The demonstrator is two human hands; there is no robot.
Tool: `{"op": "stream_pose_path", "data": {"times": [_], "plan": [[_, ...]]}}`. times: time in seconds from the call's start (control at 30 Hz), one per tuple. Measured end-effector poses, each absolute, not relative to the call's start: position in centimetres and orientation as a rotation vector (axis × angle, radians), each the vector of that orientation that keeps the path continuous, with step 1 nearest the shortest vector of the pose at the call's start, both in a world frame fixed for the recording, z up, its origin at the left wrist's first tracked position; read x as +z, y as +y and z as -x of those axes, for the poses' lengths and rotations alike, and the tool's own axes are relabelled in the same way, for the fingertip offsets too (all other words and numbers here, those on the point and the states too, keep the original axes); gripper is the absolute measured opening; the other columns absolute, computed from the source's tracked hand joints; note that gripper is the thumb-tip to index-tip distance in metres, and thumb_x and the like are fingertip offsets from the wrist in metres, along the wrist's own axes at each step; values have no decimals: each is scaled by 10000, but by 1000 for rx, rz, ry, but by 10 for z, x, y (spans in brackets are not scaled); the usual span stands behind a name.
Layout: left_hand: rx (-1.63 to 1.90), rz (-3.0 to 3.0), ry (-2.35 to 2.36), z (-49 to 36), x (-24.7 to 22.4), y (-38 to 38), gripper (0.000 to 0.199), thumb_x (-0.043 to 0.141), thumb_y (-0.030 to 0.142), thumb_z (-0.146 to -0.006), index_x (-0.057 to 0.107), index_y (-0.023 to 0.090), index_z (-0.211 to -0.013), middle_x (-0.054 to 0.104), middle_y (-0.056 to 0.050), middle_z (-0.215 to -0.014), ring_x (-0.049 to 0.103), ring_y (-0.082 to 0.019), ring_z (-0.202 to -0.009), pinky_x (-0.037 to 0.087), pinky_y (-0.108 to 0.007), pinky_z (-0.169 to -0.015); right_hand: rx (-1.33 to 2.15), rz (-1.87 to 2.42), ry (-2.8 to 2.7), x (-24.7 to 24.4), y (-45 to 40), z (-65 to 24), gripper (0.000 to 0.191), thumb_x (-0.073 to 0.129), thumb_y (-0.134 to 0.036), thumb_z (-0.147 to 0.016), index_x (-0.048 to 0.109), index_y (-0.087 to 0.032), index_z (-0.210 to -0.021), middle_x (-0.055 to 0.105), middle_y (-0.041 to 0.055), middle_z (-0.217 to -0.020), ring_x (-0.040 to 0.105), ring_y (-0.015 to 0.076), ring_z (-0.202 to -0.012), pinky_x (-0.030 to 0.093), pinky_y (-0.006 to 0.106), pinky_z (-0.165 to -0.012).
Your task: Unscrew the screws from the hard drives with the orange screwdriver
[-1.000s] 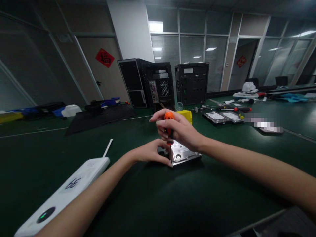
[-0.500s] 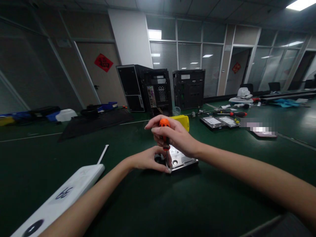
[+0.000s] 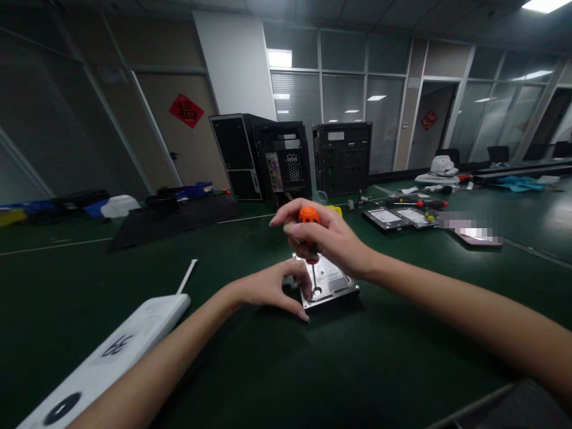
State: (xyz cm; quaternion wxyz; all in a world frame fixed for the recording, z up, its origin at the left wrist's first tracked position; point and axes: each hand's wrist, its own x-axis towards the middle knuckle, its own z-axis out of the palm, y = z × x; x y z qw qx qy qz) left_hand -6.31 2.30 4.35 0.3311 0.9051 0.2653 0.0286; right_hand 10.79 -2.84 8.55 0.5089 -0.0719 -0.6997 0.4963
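Note:
A silver hard drive (image 3: pixel 333 281) lies flat on the green table, partly under both hands. My right hand (image 3: pixel 335 238) is wrapped round the orange-and-black handle of a screwdriver (image 3: pixel 309 214). The screwdriver stands nearly upright, its tip at the round recess near the drive's front left. At the drive's left corner is my left hand (image 3: pixel 268 287), thumb and fingers apart in a C shape. Its fingertips rest on or close to the drive's top, while the thumb reaches past the front corner. Whether a screw sits under the tip is too small to tell.
Behind the hands is a yellow object (image 3: pixel 335 210), mostly hidden. Two more hard drives (image 3: pixel 386 219) lie at the right, by another screwdriver (image 3: pixel 431 204). Computer cases (image 3: pixel 342 158) stand at the back. A white power strip (image 3: pixel 134 339) lies by my left forearm.
The screwdriver tip has shifted right from the drive's front left corner to the round recess. My left thumb has moved off the corner, and its gap to the fingers has widened.

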Motion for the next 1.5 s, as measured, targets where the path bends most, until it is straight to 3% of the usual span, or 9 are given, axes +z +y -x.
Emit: {"op": "stream_pose_path", "data": {"times": [0.33,0.57,0.77,1.0,1.2,1.5], "plan": [[-71,-2907,543,50,65,3,208,726,396,-681,705,372,-887,477,-8,-1027,390,-236,-1013,246,-375,-911,1218,208,-1645,80,-30,-127,144,509,-190,-819,531,-167,-960,394,-41,-655,348,46,-475,269,179,-399],[-78,-3167,461,39,76,-16,74,717,256,-719,723,313,-766,569,-11,-969,405,-253,-1052,230,-391,-919,1202,244,-1686,73,-30,-128,142,521,-176,-812,555,-153,-949,439,-24,-701,391,52,-521,298,179,-433],[-104,-3156,380,35,75,-21,77,697,177,-730,718,251,-738,603,-6,-807,505,-190,-863,271,-364,-917,1227,237,-1670,76,-32,-127,146,516,-179,-813,549,-156,-954,415,-31,-677,357,53,-497,278,184,-413],[80,-2674,547,54,75,4,106,649,278,-782,711,221,-847,560,-11,-894,511,-157,-838,394,-247,-736,1230,269,-1646,77,-31,-128,154,512,-204,-811,533,-168,-960,401,-42,-632,356,58,-482,278,184,-410],[183,-2505,523,68,59,25,112,672,277,-763,716,212,-843,566,-2,-840,511,-143,-808,390,-248,-746,1229,271,-1660,75,-29,-130,163,510,-214,-811,530,-170,-966,403,-45,-610,350,61,-478,269,183,-404],[125,-2475,484,65,58,25,162,653,306,-781,724,223,-901,535,-3,-750,458,-122,-694,356,-213,-604,1240,276,-1649,74,-31,-131,160,509,-214,-811,527,-172,-964,410,-44,-599,362,66,-479,276,191,-405]]}}
